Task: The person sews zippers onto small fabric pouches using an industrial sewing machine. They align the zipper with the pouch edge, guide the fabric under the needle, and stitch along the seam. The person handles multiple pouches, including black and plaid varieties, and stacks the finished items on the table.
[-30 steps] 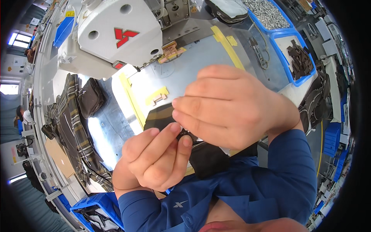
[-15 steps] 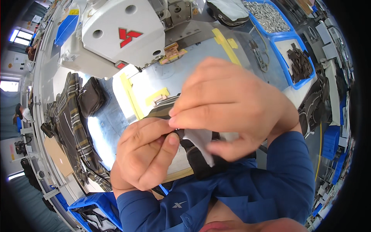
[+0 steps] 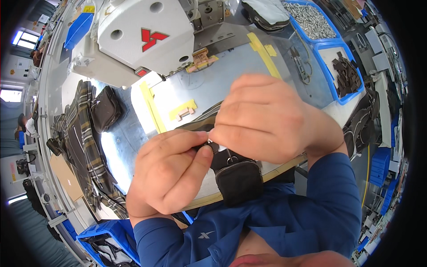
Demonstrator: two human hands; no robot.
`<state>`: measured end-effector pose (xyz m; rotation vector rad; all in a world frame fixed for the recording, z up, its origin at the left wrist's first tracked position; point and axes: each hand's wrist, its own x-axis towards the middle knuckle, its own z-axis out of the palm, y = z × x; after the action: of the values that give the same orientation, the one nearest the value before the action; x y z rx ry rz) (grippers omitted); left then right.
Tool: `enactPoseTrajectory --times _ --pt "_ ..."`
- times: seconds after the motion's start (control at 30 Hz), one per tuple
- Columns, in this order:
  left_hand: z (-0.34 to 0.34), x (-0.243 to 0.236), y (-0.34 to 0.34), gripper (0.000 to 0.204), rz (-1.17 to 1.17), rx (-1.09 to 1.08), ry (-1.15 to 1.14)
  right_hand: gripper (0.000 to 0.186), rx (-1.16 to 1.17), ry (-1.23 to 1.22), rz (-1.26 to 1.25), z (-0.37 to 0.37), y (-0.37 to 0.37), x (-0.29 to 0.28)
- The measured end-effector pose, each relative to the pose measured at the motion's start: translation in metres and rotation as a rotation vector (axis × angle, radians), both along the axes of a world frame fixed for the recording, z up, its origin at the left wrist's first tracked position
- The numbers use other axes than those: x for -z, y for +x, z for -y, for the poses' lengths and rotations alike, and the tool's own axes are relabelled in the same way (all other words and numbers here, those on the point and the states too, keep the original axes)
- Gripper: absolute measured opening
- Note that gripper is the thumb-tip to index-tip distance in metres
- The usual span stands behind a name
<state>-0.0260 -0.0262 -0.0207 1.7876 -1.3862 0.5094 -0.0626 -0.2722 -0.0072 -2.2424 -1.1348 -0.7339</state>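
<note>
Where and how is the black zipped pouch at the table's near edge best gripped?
Probably the free lower end of the black zipped pouch, from the person's side, in a flat pinch: it overhangs the table edge there, while left hand and right hand crowd its top.

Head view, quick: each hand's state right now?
Left hand: closed, pinching a small dark piece.
Right hand: closed, right by that piece; what it holds is hidden.

Pouch (image 3: 240, 183) is blk w/ silver zip (image 3: 238, 164), machine (image 3: 129, 44) wht w/ red mark (image 3: 153, 39), cloth (image 3: 92, 162) olive/blk plaid, tape (image 3: 265, 55) yel.
</note>
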Motion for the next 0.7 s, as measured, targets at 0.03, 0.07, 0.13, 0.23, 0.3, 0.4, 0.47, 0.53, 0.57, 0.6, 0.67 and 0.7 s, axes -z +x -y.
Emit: enactPoseTrajectory --times 0.03,0.07,0.13,0.23,0.3,0.4,0.47,0.53,0.57,0.6,0.67,0.7 --pt "-0.002 -0.005 0.004 0.02 -0.025 0.037 0.007 0.017 -0.007 -0.001 0.005 0.001 -0.001 0.0" --pt "-0.004 -0.009 0.009 0.024 -0.05 0.074 0.014 0.016 -0.014 -0.001 0.011 0.002 -0.002 0.001" --pt "-0.006 -0.013 0.016 0.04 -0.196 0.047 -0.173 0.015 -0.034 0.033 0.04 0.001 -0.003 0.002" --pt "-0.024 -0.02 0.025 0.056 -0.425 0.012 -0.187 0.013 -0.079 0.049 0.038 0.002 -0.003 0.0" --pt "-0.026 -0.033 0.026 0.049 -0.535 0.023 -0.031 0.012 -0.103 0.052 0.027 0.002 -0.005 -0.004" --pt "-0.021 -0.028 0.026 0.03 -0.481 0.091 -0.053 0.011 -0.121 0.08 0.064 0.001 -0.004 -0.001" --pt "-0.018 -0.027 0.022 0.024 -0.45 0.068 -0.086 0.01 -0.121 0.11 0.098 -0.001 -0.003 0.002" --pt "-0.014 -0.026 0.02 0.022 -0.399 0.023 -0.14 0.009 -0.122 0.133 0.12 -0.004 -0.002 0.003" --pt "-0.013 -0.026 0.019 0.021 -0.346 0.007 -0.135 0.009 -0.124 0.14 0.128 -0.005 -0.002 0.003" --pt "-0.012 -0.025 0.017 0.02 -0.293 -0.009 -0.129 0.008 -0.129 0.138 0.131 -0.005 -0.002 0.003" --pt "-0.009 -0.023 0.015 0.02 -0.214 -0.026 -0.117 0.007 -0.134 0.143 0.142 -0.006 -0.001 0.004" --pt "-0.008 -0.022 0.013 0.02 -0.187 -0.028 -0.109 0.007 -0.132 0.149 0.15 -0.007 -0.001 0.006"
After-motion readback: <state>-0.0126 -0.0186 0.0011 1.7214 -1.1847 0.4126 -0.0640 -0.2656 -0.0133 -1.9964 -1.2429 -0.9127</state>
